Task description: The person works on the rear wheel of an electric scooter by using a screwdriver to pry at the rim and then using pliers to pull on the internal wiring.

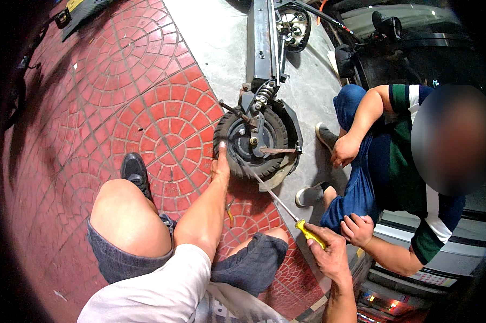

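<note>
The wheel (256,134) of a scooter-like vehicle lies ahead of me, its knobbly black tyre (221,132) around a dark hub. My left hand (219,166) grips the tyre's near left side, thumb laid along it; the other fingers are mostly hidden. My right hand (330,253) is closed round the yellow handle of a long screwdriver (272,195). Its metal shaft slants up and left to the near edge of the wheel, where the tip meets the line between tyre and rim. A coil spring (264,96) and a metal arm sit above the hub.
A seated person (383,161) in a striped shirt is close on the right, one hand beside my right hand. Small yellow-handled pliers (229,213) lie on the red tiles (162,124) below the wheel. The vehicle's long dark frame (261,48) runs away from me.
</note>
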{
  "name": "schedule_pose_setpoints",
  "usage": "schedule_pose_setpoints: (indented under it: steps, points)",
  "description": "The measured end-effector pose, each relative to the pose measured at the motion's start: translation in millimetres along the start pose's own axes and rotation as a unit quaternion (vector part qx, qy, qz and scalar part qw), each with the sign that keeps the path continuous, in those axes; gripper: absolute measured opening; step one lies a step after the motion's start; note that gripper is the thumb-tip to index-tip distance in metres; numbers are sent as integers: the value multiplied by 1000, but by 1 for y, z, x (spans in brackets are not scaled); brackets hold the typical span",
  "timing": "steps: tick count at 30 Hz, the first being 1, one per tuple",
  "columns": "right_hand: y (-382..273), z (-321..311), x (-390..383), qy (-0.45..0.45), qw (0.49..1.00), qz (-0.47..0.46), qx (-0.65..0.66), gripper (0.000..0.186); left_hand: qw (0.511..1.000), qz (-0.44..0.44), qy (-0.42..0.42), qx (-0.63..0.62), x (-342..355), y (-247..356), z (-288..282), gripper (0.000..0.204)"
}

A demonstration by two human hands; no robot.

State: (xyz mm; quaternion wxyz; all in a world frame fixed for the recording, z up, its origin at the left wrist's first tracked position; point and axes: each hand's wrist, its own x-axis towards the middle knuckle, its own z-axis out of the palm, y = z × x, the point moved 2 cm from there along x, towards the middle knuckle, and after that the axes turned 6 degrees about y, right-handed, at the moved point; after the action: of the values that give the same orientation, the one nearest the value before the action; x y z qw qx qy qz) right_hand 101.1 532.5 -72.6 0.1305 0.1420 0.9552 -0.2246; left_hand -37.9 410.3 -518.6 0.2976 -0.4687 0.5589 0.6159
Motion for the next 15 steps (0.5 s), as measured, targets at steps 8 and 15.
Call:
schedule_pose_setpoints:
  steps: [8,15]
  points:
    - [-11,-10,17,-20,995,-61,-81,39,983,-9,-44,-175,6,-2,8,130]
    - [-46,-14,27,-52,973,-87,-207,38,955,-11,-79,-287,-5,6,7,117]
